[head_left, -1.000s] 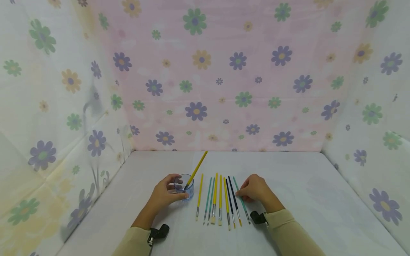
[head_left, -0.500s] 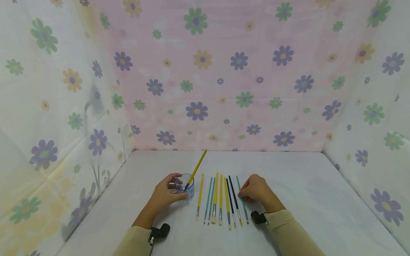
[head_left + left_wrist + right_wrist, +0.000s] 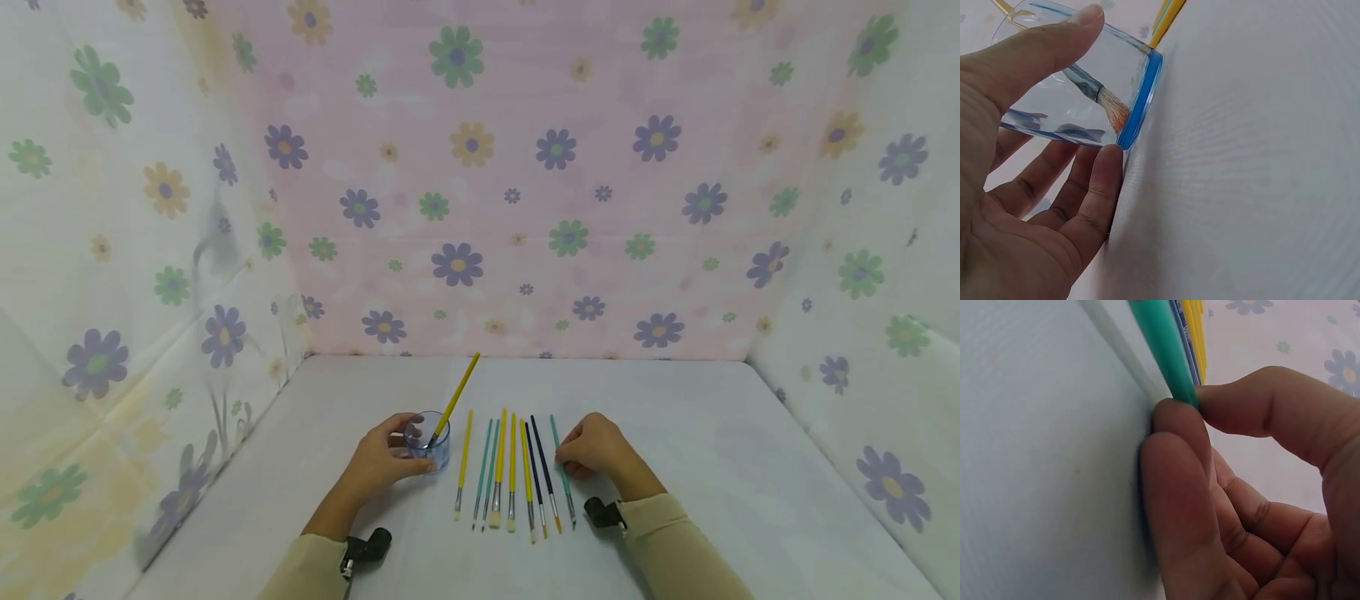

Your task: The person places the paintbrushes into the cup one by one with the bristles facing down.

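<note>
Head view gives us both our hands low on the white table [image 3: 675,433], inside a booth of flowered cloth walls [image 3: 480,192]; our left hand [image 3: 382,462] curls round a small clear cup [image 3: 427,440] with a blue base, thumb on one side and fingers on the other, so the grip is closed about the cup; a yellow brush [image 3: 457,393] stands in it, leaning up and to the right, bristles down. Left wrist view shows the cup [image 3: 1079,87] close, thumb across its upper wall and fingers [image 3: 1100,187] under it, the brush's bristle tip [image 3: 1113,112] resting inside against the blue bottom ring.

Our right hand [image 3: 596,448] sits at the right end of a row of brushes [image 3: 510,471] lying side by side just right of the cup, handles pointing away from us; it pinches the teal brush [image 3: 561,467], the outermost one on the right. Right wrist view shows that pinch plainly; thumb and forefinger [image 3: 1179,431] meet on the green handle [image 3: 1163,347], which lies on the table, with blue and yellow handles just beside it; the other fingers are curled under.
</note>
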`<action>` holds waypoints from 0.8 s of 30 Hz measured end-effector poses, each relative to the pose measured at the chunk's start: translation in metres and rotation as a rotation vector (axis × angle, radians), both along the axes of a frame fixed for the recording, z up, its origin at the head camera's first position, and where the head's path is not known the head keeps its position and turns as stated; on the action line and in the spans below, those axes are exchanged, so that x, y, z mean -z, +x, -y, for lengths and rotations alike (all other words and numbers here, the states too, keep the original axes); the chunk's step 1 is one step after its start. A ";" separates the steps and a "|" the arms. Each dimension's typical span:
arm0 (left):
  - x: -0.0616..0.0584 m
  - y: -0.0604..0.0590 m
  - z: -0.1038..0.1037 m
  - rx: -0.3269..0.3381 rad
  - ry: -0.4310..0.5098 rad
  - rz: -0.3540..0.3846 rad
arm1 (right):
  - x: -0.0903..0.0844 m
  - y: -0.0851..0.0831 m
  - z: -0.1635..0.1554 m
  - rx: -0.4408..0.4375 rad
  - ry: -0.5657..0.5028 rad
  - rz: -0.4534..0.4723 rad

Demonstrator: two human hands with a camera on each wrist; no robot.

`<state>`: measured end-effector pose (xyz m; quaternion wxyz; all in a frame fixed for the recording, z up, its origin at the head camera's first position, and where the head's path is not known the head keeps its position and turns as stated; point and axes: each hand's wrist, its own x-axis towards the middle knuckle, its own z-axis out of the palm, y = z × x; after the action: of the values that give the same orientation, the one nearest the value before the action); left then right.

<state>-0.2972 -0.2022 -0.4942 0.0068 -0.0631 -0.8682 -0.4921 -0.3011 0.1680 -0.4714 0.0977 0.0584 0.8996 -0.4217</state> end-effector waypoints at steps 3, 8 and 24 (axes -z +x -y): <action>0.000 0.000 0.003 -0.004 -0.006 0.003 | 0.001 -0.003 0.001 0.000 -0.006 0.011; 0.001 0.004 0.008 -0.010 -0.014 0.008 | 0.004 -0.007 0.005 0.012 -0.014 0.039; 0.001 0.001 0.004 0.038 0.035 -0.007 | -0.009 0.002 0.003 0.041 -0.117 -0.002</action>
<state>-0.2965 -0.2067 -0.4951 0.0019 -0.0812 -0.8580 -0.5072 -0.2995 0.1649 -0.4622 0.0914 0.0708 0.8722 -0.4753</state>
